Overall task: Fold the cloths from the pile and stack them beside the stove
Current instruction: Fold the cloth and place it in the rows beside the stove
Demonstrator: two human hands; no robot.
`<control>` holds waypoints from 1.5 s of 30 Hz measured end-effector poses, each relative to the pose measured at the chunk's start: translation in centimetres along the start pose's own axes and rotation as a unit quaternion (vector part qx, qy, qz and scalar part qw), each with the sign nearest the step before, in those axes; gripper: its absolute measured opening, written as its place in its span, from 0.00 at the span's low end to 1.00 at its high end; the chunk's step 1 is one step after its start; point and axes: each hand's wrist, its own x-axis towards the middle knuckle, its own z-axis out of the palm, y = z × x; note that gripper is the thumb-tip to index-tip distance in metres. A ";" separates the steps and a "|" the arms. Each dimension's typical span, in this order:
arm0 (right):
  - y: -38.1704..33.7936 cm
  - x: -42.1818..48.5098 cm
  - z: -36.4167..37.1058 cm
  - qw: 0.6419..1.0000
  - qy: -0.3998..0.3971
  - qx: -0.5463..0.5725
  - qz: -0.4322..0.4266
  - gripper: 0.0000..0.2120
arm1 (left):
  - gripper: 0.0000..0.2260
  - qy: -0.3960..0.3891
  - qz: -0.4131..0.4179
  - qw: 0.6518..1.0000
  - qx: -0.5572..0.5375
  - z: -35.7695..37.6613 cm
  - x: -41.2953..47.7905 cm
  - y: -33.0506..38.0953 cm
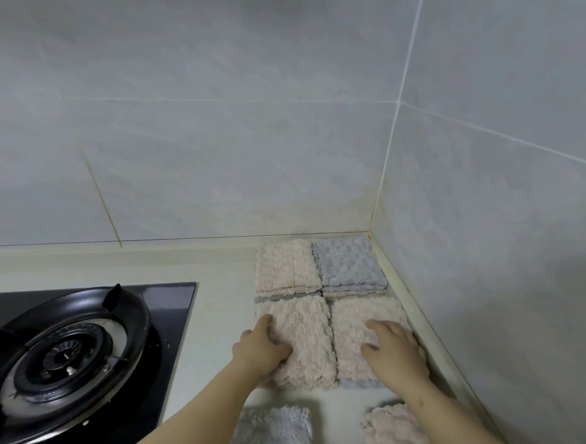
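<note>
On the pale worktop, 1 black glass gas stove with 1 round burner sits at the left, and just right of it, in the corner of the grey tiled wall, stand 4 stacks of folded fluffy cloths in a 2-by-2 block: far-left pink-topped stack, far-right grey-topped stack, near-left pink stack and near-right pink stack. The left hand has its fingers curled around the left edge of the near-left pink stack, while the right hand lies flat, fingers spread, on the near-right one. Nearer the camera lie 2 more cloths, 1 grey fluffy cloth and 1 pink fluffy cloth, apart from each other.
</note>
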 end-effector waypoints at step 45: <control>2.4 -18.9 0.3 1.000 0.011 0.022 0.001 0.30 | 0.16 0.076 0.002 0.985 -0.155 1.2 -19.6 -9.7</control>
